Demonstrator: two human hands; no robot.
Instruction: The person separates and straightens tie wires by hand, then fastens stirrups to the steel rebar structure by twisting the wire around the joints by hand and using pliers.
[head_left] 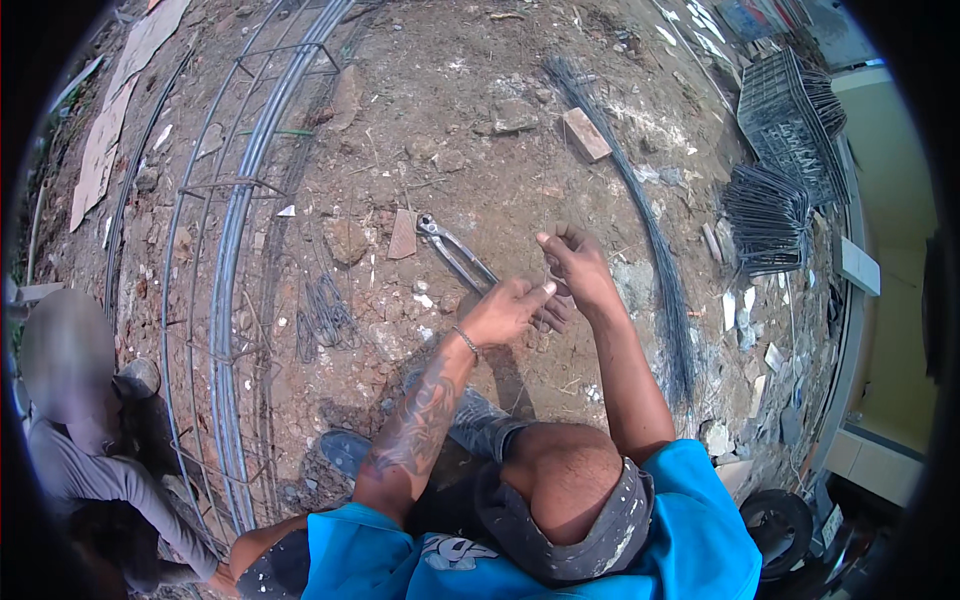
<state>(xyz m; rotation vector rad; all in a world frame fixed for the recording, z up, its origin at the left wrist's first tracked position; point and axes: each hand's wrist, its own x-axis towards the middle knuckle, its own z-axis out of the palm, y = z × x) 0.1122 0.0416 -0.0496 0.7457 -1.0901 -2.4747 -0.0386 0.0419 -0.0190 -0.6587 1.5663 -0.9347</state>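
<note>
My left hand [512, 310] is at the middle of the view, thumb stretched toward the right and fingers curled below it. My right hand [580, 268] is just beside it, thumb and forefinger pinched together. A thin strand seems to run between the hands, too fine to make out. A pair of end-cutting pincers [447, 243] points up and left, jaws toward a reddish tile shard [403, 234]. The ends of its handles pass behind my left hand, so I cannot tell whether that hand touches them. A loose bundle of bent wire [325, 315] lies left of the pincers.
A long rebar cage [235, 230] runs along the left, with a crouching person [110, 470] beside it. A bundle of thin tie wire [645, 215] lies right of my hands, a brick [587, 135] against it. Stacked bent stirrups [768, 218] stand at the far right.
</note>
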